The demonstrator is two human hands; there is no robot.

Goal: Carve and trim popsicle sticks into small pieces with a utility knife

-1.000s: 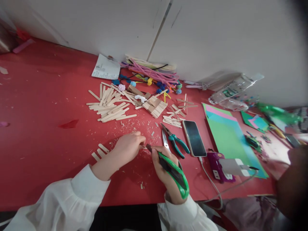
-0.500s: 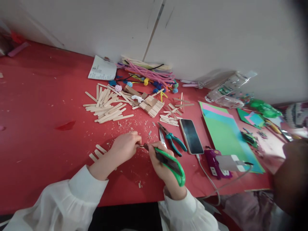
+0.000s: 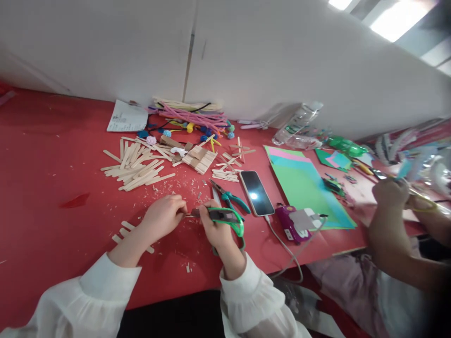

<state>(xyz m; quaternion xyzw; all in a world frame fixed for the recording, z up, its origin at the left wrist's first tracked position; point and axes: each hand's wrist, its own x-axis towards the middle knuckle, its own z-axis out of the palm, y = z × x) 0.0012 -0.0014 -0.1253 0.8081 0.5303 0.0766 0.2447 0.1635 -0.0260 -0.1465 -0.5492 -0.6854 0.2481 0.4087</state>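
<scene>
My right hand [image 3: 215, 230] is wrapped round a green-handled utility knife [image 3: 225, 216], its dark blade pointing left towards my other hand. My left hand [image 3: 167, 215] is closed in a pinch on a thin wooden craft stick [image 3: 190, 216], mostly hidden by the fingers. Blade and stick meet between the two hands, low over the red table. Several loose craft sticks [image 3: 127, 226] lie beside my left wrist. Just beyond my right hand are teal-handled pliers [image 3: 230, 198] and a silver blade [image 3: 215, 193], partly covered.
Wood shavings [image 3: 179, 188] litter the red table [image 3: 42, 188]. Behind lie a craft-stick pile [image 3: 137, 164], a joined stick panel [image 3: 200, 158] and pipe cleaners [image 3: 193, 115]. Rightward are a phone [image 3: 257, 192], cable [image 3: 287, 251], purple box [image 3: 287, 223], coloured paper [image 3: 299, 183] and another person's hand [image 3: 391, 191].
The view has swung right, so the table things sit farther left and more of the other person shows. The knife has turned flatter; both hands keep their holds.
</scene>
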